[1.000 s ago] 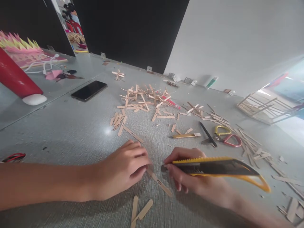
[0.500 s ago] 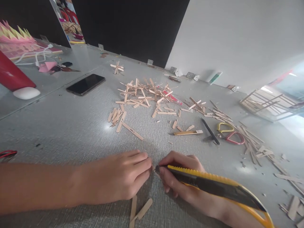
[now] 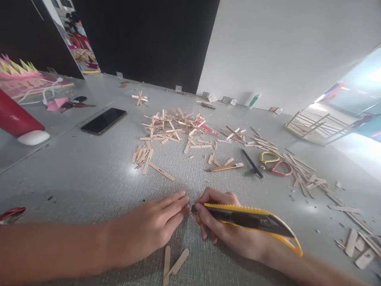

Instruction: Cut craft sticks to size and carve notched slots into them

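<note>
My right hand (image 3: 220,216) grips a yellow and black utility knife (image 3: 247,218), its handle slanting back over the wrist and its front end pointing left. Against that front end, my left hand (image 3: 166,216) lies low on the table with fingers pressed together. A bit of popsicle stick (image 3: 192,213) shows at its fingertips; the fingers cover most of it. Just below my left hand lie two popsicle sticks (image 3: 180,261), one upright in view and one slanted. The blade's contact with the wood is too small to make out.
Beyond my hands spreads a pile of popsicle stick pieces (image 3: 174,128). To the right lie a black pen (image 3: 252,163), scissors (image 3: 281,168) and more sticks (image 3: 354,242). A phone (image 3: 104,120), a red bottle (image 3: 18,115) and a white mouse (image 3: 33,137) are at left.
The view has shifted, so the table things sit a little further left. The knife's rear end has swung, and my left fingers have straightened slightly. Both hands stay close together.
</note>
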Available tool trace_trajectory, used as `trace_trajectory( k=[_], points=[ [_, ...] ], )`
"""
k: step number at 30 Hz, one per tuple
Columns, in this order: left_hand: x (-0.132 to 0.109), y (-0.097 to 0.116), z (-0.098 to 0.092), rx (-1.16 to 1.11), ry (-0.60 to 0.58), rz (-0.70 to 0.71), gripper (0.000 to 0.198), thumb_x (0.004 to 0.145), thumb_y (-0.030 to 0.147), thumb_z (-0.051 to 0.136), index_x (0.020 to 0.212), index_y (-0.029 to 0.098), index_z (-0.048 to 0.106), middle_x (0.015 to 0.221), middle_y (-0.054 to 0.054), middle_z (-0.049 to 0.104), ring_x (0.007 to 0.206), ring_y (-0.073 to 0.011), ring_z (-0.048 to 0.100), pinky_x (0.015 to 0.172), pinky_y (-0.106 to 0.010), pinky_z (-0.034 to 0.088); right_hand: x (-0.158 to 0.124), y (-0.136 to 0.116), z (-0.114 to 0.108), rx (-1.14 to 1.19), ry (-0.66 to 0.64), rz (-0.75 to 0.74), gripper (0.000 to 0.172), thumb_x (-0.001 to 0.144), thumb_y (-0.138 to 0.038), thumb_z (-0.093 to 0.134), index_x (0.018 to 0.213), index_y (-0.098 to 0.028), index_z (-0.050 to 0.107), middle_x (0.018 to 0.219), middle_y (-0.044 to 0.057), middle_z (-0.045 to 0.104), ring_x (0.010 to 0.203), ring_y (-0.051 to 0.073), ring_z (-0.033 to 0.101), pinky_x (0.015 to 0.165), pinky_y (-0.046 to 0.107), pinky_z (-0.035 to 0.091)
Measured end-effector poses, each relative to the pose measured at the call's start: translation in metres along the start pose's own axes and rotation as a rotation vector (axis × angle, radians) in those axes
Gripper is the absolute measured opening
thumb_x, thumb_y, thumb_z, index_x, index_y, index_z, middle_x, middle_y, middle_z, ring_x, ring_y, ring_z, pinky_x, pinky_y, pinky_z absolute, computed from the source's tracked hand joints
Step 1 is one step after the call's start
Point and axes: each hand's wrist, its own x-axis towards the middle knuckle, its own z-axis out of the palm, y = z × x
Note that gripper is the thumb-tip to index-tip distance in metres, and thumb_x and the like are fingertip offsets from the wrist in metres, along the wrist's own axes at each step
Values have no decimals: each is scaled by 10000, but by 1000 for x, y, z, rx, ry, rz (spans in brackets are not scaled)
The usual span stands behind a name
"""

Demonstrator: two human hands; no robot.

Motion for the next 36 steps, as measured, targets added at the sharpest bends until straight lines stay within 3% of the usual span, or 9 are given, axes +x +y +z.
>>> trace_trajectory(
  k=[8, 17, 21, 23, 26, 29, 36],
  points=[
    [0, 2, 3, -10, 28, -21, 327, 1031, 40, 454, 1280, 26, 666, 1369, -171, 679, 1316, -254, 622, 1108, -328, 516, 3, -4, 3, 6, 7, 22, 378, 998, -544, 559, 811, -215, 554, 611, 14, 670, 475, 108, 584, 453, 228, 489],
    [-2, 3, 2, 88, -89, 48, 391, 1002, 103, 518, 1373, 13, 604, 1440, -184, 627, 1374, -286, 568, 1151, -377, 463, 2, 2, 2, -9, -8, 8, 355, 1008, -532, 546, 829, -226, 540, 631, 3, 676, 466, 110, 573, 475, 246, 474],
    [2, 3, 0, 144, -35, 90, 386, 975, 56, 488, 1327, -27, 623, 1338, -221, 688, 1279, -346, 641, 1165, -550, 407, 3, -3, 4, -202, 48, -93, 364, 1033, -464, 494, 752, -234, 487, 568, -42, 581, 487, 109, 515, 646, 318, 492],
    [3, 5, -1, 169, -34, 89, 393, 973, 51, 480, 1329, -30, 624, 1343, -220, 685, 1271, -342, 649, 1157, -520, 419, 3, -5, 7, -352, 129, -186, 367, 1037, -417, 477, 719, -235, 466, 589, -41, 546, 554, 125, 493, 699, 338, 461],
    [4, 7, 0, 203, -41, 79, 391, 973, 61, 479, 1317, -29, 642, 1345, -215, 684, 1267, -324, 658, 1131, -439, 453, 3, -5, 10, -438, 167, -252, 360, 1054, -377, 436, 721, -243, 414, 600, -47, 493, 566, 132, 428, 617, 304, 400],
    [3, 10, 2, 242, -47, 80, 379, 967, 53, 488, 1294, -37, 659, 1323, -226, 693, 1243, -335, 673, 1117, -451, 463, 3, -5, 11, -435, 133, -265, 349, 1069, -358, 401, 739, -254, 351, 606, -56, 425, 547, 131, 379, 531, 279, 342],
    [6, 13, 1, 257, -95, 77, 406, 955, 109, 583, 1318, -66, 636, 1329, -266, 675, 1255, -361, 662, 1119, -471, 471, 7, -2, 9, -396, 46, -300, 349, 1059, -326, 439, 751, -265, 287, 589, -80, 324, 473, 116, 314, 511, 300, 302]
  ],
)
